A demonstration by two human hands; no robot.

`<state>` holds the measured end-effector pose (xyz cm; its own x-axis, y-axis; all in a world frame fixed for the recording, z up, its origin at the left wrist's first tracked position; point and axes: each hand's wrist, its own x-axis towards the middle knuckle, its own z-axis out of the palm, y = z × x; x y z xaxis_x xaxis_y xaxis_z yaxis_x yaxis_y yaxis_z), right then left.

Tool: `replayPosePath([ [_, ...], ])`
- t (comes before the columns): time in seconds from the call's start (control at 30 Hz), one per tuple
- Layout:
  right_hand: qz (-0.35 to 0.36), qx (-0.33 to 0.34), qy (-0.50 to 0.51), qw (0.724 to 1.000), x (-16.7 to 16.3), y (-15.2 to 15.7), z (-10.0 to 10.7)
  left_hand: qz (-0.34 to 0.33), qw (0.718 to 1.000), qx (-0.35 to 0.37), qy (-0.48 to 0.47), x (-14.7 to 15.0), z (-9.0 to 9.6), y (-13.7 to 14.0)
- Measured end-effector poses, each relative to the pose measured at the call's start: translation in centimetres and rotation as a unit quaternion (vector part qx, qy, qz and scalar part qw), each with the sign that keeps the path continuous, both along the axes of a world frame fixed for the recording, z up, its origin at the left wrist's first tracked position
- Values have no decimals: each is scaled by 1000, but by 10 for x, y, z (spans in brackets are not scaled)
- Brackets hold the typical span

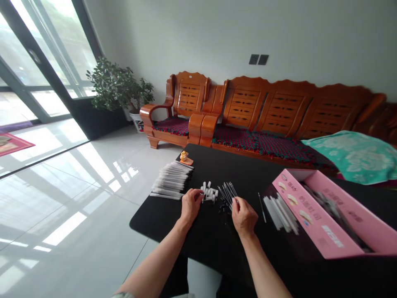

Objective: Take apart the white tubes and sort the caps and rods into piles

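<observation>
My left hand (190,206) is closed in a pinch beside a small heap of white pen caps (210,193); whatever is between its fingertips is too small to make out. To its left, a row of white pen barrels (172,180) lies side by side. My right hand (245,216) has its fingers closed on the near end of a fanned bunch of dark pen refills (228,193). Small black pieces (223,205) lie between the hands. Right of my right hand are a single refill (262,207) and several white tubes (281,213).
A pink box (319,223) with dark items inside stands on the right of the black table (211,244). A small orange figure (184,156) sits at the far left corner. Behind are a wooden bench (245,103), a turquoise cloth (356,155) and a potted plant (116,87).
</observation>
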<state>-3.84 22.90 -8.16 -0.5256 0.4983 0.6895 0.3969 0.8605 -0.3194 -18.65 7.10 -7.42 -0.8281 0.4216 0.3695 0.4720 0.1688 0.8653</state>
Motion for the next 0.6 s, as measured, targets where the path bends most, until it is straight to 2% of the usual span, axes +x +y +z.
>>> replayPosePath([
  [0.1, -12, -5, 6, 1000, 6, 5, -2, 5, 1000, -6, 26, -2, 5, -9],
  [0.2, -26, -8, 17, 999, 9, 7, 0, 35, 995, -49, 78, -8, 11, -31],
  [0.33, -19, 14, 43, 999, 6, 7, 0, 91, 966, -215, 115, -17, 13, -67],
  [0.4, -12, 22, 53, 998, 5, 7, 0, 94, 950, -266, 132, -20, 11, -81],
  [0.6, -9, 21, 62, 998, 5, 7, 0, 68, 943, -283, 162, -21, 3, -91],
])
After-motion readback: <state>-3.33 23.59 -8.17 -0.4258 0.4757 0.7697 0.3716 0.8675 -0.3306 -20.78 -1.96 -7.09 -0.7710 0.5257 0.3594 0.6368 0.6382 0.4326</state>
